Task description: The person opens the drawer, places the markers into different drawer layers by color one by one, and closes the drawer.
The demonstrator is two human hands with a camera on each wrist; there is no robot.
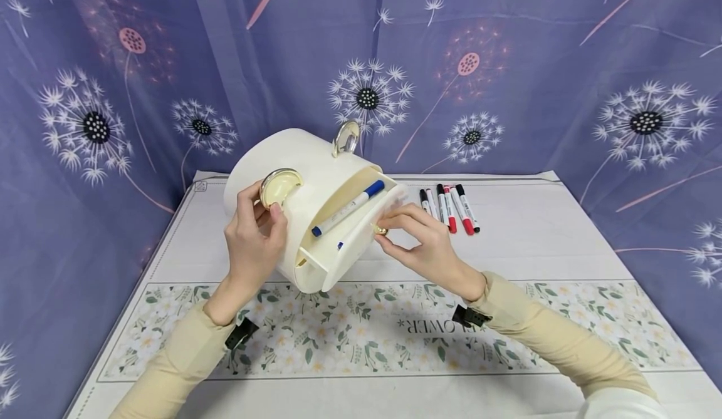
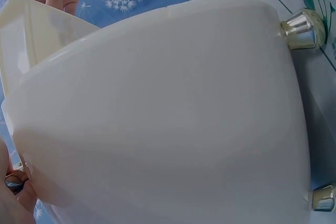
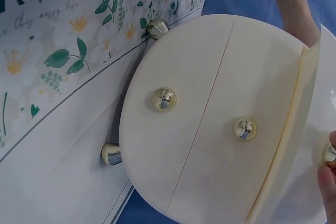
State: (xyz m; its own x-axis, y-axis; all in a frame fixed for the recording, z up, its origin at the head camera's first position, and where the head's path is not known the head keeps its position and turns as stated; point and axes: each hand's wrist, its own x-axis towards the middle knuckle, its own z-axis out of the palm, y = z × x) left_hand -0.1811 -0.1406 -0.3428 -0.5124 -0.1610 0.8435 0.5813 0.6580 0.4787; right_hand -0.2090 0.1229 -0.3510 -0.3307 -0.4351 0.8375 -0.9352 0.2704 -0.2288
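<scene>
A white rounded drawer organizer (image 1: 293,150) stands on the table, with two gold ear-shaped pieces on top. My left hand (image 1: 254,234) grips the nearer gold ear (image 1: 276,180) between fingers and thumb. With thumb and fingers, my right hand (image 1: 420,240) pinches the gold knob (image 1: 381,230) of the top drawer (image 1: 354,257), which is pulled out partway. Inside the drawer lies a white marker with blue ends (image 1: 348,208); a small blue spot shows near it. In the right wrist view, two lower drawers are closed, each with a round gold knob (image 3: 244,129).
Several markers (image 1: 451,209) with black and red caps lie in a row right of the organizer. A floral printed strip (image 1: 316,337) crosses the white tablecloth. Short gold feet (image 3: 111,154) hold up the organizer. A blue dandelion curtain (image 1: 282,62) hangs behind.
</scene>
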